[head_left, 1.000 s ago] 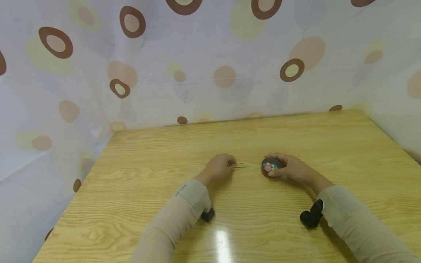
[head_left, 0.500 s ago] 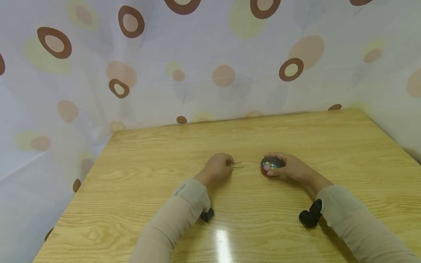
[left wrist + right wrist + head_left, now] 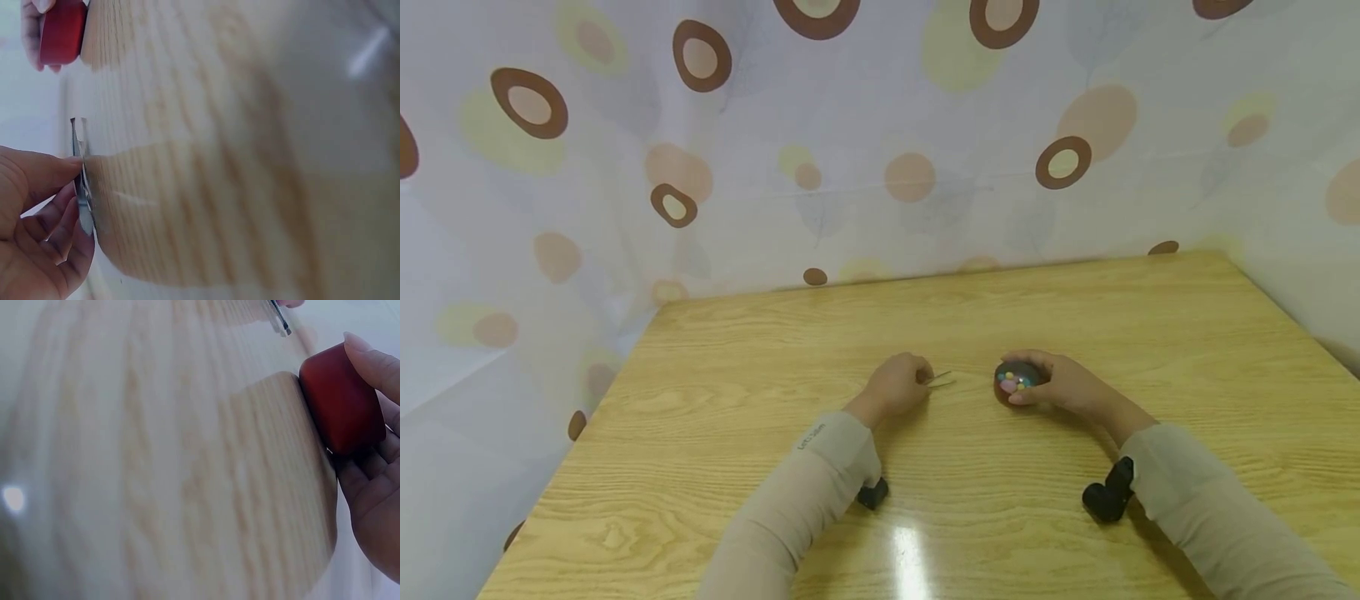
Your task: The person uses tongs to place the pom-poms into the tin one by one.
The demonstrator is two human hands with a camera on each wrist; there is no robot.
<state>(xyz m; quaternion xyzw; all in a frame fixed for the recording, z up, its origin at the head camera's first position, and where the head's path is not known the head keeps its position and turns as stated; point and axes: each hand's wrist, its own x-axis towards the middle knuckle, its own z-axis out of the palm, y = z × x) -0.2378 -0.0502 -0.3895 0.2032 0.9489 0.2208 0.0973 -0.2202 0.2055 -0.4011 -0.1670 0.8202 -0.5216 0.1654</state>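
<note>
Between thumb and fingers my left hand (image 3: 898, 385) pinches a pair of metal tweezers (image 3: 942, 380), low over the wooden table. Its two slim tips point right and stand a little apart; the left wrist view shows the tweezers (image 3: 80, 169) close to the tabletop. My right hand (image 3: 1067, 385) grips a small rounded red case (image 3: 1004, 393) from its right side, thumb in front and fingers behind. On its dark top are pink, yellow and blue spots. In the right wrist view the red case (image 3: 342, 400) rests on the table. A short gap separates tweezers and case.
The wooden table (image 3: 760, 350) ends at a patterned curtain (image 3: 865, 217) behind and at both sides. Black wrist devices hang below both sleeves, the right one (image 3: 1107, 498) fully visible. A bright reflection lies near the front.
The tweezers' tips have shifted slightly left, away from the case, and their angle has changed a little. The right hand keeps its hold on the case, nearly still.
</note>
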